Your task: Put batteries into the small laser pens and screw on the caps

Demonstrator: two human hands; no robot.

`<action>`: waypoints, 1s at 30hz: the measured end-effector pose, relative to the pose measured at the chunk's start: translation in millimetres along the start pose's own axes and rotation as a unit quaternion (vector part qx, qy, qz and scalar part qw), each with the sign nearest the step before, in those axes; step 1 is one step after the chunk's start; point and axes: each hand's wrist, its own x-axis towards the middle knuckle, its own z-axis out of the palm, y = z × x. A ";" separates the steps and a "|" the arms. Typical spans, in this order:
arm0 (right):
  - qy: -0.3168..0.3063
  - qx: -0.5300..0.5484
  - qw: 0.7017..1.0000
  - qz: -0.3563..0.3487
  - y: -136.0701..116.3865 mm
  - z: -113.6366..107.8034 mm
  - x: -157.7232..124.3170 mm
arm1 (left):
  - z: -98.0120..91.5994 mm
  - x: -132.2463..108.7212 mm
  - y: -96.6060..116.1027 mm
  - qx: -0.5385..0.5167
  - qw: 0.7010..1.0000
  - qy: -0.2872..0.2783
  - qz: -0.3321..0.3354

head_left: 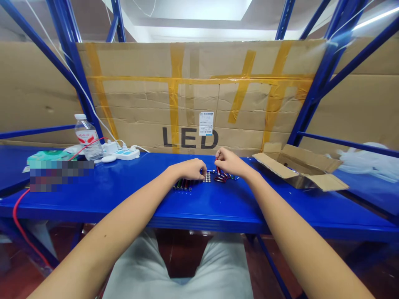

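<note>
My right hand (230, 162) pinches a small red glossy tube-like piece (217, 169) upright between thumb and fingers. Below it lies a small pile of shiny red pieces (220, 179), with a few green and blue ones beside them. My left hand (193, 169) is curled just left of several small silver metal parts (208, 177) set out in rows. Whatever its fingertips grip, if anything, is too small to make out. Under the left wrist, several slim coloured rods with silver ends (185, 185) lie side by side, partly covered by the hand.
The blue table (124, 199) carries an open cardboard box (293, 168) on the right. At left stand a water bottle (88, 139), a white power strip (127, 153) and a green packet (50, 157). A large cardboard panel (140, 104) rises behind, between blue metal posts.
</note>
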 end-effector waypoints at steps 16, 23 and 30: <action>-0.050 0.021 0.997 -0.047 4.0 10.6 -24.0 | -4.8 -0.7 -7.5 -0.039 0.998 -0.045 -0.021; -0.082 0.019 0.996 -0.043 2.3 8.3 -24.5 | -2.9 0.8 -6.1 -0.043 0.996 -0.070 -0.045; -0.156 0.078 0.985 -0.002 -4.7 3.5 -26.5 | -7.1 -3.8 1.7 -0.033 0.992 -0.091 -0.079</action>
